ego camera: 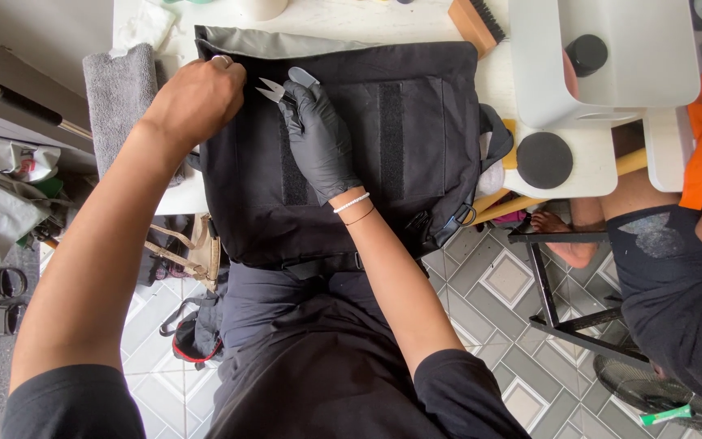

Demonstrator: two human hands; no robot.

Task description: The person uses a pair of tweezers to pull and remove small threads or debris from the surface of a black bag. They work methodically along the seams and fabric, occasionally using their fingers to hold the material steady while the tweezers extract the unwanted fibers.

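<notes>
A black fabric bag (416, 146) with two dark fastener strips lies flat on a white table (343, 20), hanging over its near edge. My bare left hand (197, 102) presses on the bag's upper left corner, fingers curled, a ring on one finger. My right hand (318, 134), in a black glove, grips small silver thread snips (274, 89) whose blades point left toward my left hand, just above the bag's surface. A bead bracelet circles my right wrist.
A grey towel (119, 97) lies left of the bag. A wooden brush (477, 23) sits at the back. White bins (603, 57) and round black lids (543, 159) stand to the right. Another person (676, 276) sits at right. Bags lie on the tiled floor (505, 284).
</notes>
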